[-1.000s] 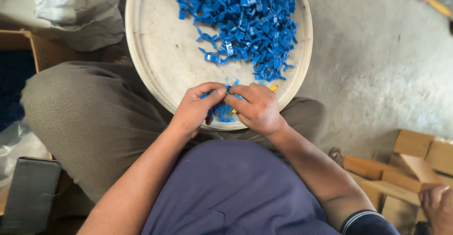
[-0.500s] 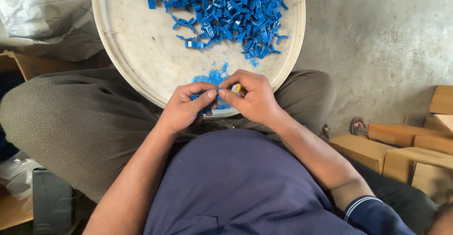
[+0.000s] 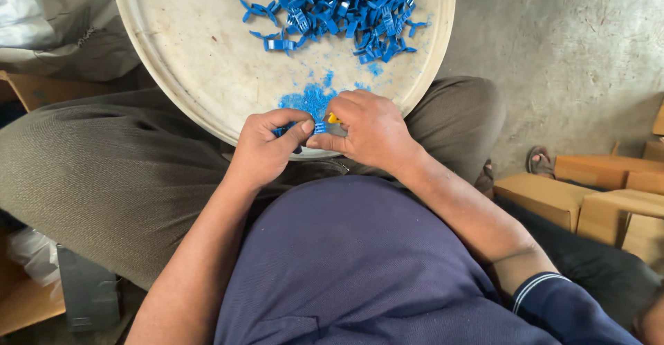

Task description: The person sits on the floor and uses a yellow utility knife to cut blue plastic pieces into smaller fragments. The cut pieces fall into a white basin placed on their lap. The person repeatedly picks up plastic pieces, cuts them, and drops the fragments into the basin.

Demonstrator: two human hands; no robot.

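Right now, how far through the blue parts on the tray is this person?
Looks done: a small patch of blue shavings lies on the round tray just ahead of the hands. In hand: the left hand and right hand pinch one small blue plastic piece together, with something yellow at the right fingertips. Left: a big pile of blue plastic parts at the tray's far side, so most looks undone.

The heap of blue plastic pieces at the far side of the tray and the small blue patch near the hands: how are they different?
The heap of blue pieces is large and made of whole, distinct shapes; the blue patch is small and looks like fine crumbs. The heap lies far from the left hand and right hand; the patch lies just beyond them. Both share the colour and rest on the round tray.
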